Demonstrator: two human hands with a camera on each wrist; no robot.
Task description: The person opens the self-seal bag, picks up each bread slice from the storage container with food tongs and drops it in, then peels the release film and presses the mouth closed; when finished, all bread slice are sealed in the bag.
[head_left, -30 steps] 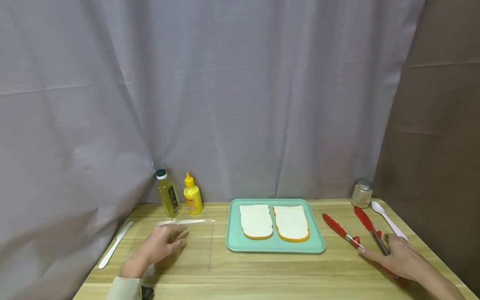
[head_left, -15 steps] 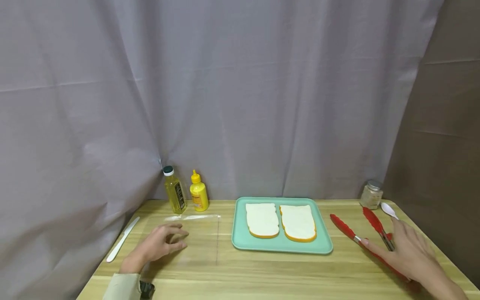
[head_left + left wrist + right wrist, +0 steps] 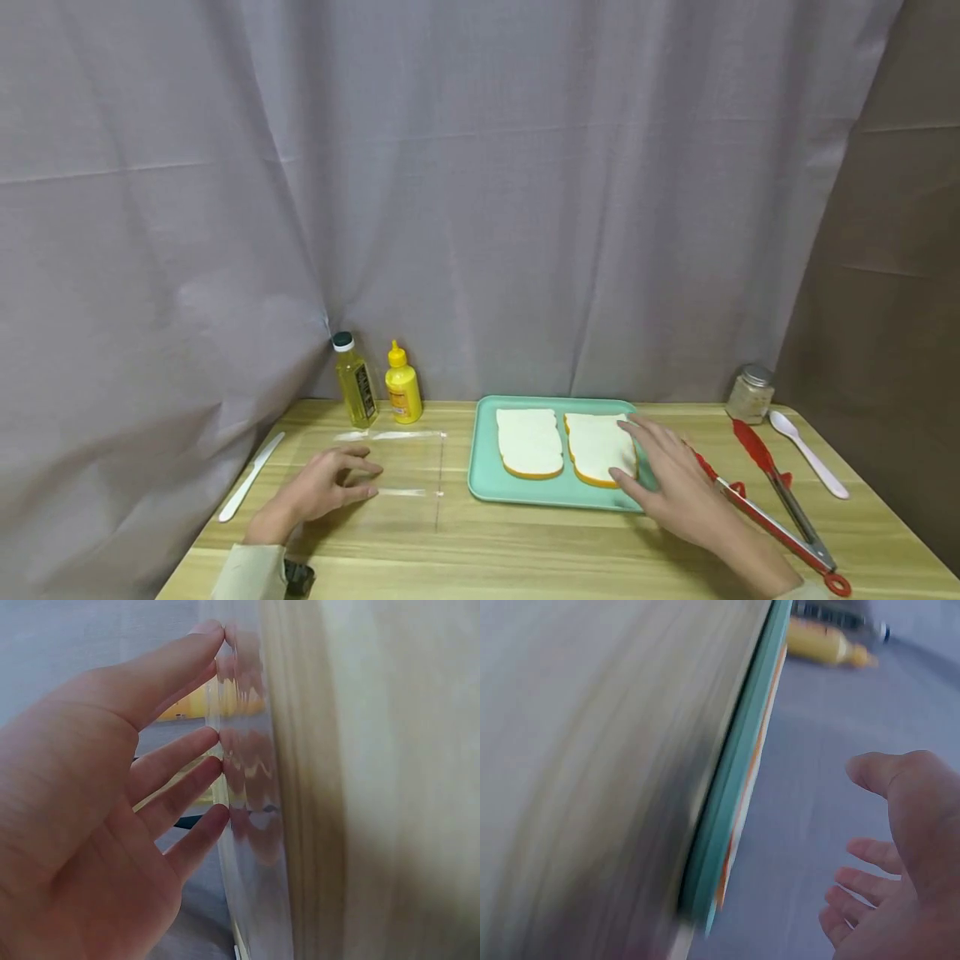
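My left hand (image 3: pixel 330 487) lies on the table at the left, and its straight fingertips (image 3: pixel 214 735) touch a clear plastic sheet (image 3: pixel 401 467) that lies flat on the wood. My right hand (image 3: pixel 667 479) is open, fingers spread, above the right side of a teal tray (image 3: pixel 555 498), with nothing in it. Its fingers reach over the edge of the right bread slice (image 3: pixel 596 446); a second slice (image 3: pixel 528 442) lies beside that. In the right wrist view the hand (image 3: pixel 900 847) hangs a little off the tray's rim (image 3: pixel 739 772).
Red tongs (image 3: pixel 772 496) lie right of the tray, with a white spoon (image 3: pixel 810 457) and a small jar (image 3: pixel 750 393) beyond them. An oil bottle (image 3: pixel 355 392) and a yellow squeeze bottle (image 3: pixel 402 393) stand at the back left. A white knife (image 3: pixel 251 475) lies by the left edge.
My right hand has left the tongs and moved left to the tray, over the right slice. The left hand stays on the clear sheet.
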